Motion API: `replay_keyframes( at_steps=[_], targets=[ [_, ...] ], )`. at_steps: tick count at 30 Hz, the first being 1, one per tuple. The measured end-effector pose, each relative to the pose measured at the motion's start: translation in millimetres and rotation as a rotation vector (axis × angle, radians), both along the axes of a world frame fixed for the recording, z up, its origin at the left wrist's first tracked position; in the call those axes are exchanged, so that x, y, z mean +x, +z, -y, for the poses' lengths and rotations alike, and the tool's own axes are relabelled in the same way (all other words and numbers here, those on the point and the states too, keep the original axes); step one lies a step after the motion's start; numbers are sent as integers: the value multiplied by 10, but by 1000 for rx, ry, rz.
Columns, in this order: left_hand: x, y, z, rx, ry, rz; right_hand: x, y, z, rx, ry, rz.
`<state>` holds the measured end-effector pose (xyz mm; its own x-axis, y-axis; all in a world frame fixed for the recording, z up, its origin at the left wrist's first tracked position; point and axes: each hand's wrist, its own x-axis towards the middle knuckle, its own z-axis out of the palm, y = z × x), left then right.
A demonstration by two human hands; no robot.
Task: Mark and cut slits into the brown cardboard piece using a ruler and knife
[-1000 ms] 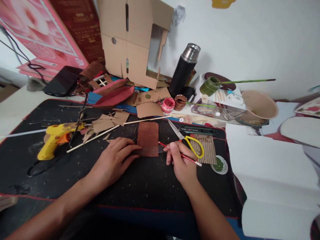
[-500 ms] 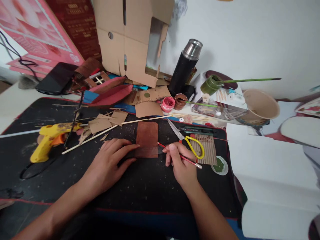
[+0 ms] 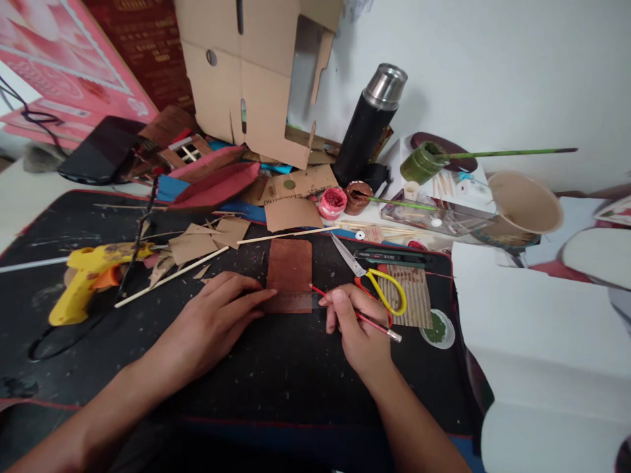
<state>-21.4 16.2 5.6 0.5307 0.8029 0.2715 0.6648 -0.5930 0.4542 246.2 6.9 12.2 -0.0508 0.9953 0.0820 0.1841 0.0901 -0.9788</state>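
A brown-painted piece of cardboard [image 3: 290, 266] lies upright on the black mat in front of me. Across its lower part runs a clear ruler [image 3: 294, 303], its left end under the fingers of my left hand [image 3: 224, 314]. Those fingers are stretched out and press down flat rather than wrap around anything. My right hand [image 3: 358, 322] grips a red pencil [image 3: 377, 324], whose tip is at the card's right edge, just above the ruler. Beside that hand lie scissors [image 3: 387, 292] with yellow and red handles, partly hidden by the fingers.
A yellow glue gun [image 3: 89, 279], thin sticks and cardboard scraps [image 3: 193, 244] lie to the left. Behind are pink [image 3: 332, 203] and brown [image 3: 357, 197] paint pots and a black flask [image 3: 363, 128]. A cutter [image 3: 392, 258], corrugated card [image 3: 409, 299] and green paint lid [image 3: 438, 330] lie right.
The left thumb has drawn in closer to the other fingers, and the ruler shows more plainly across the card. The pencil tip stays at the card's right edge. The camera view has shifted slightly.
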Motion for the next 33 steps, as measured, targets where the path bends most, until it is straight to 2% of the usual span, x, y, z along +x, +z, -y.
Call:
replay_keyframes(
  at_steps=[4, 12, 33],
  targets=[
    [6, 3, -57, 8, -44, 32, 3, -5, 1, 1, 0, -8],
    [22, -17, -86, 59, -12, 44, -1, 6, -2, 5, 10, -12],
    [24, -36, -81, 11, 6, 84, -5, -8, 14, 20, 35, 22]
  ],
)
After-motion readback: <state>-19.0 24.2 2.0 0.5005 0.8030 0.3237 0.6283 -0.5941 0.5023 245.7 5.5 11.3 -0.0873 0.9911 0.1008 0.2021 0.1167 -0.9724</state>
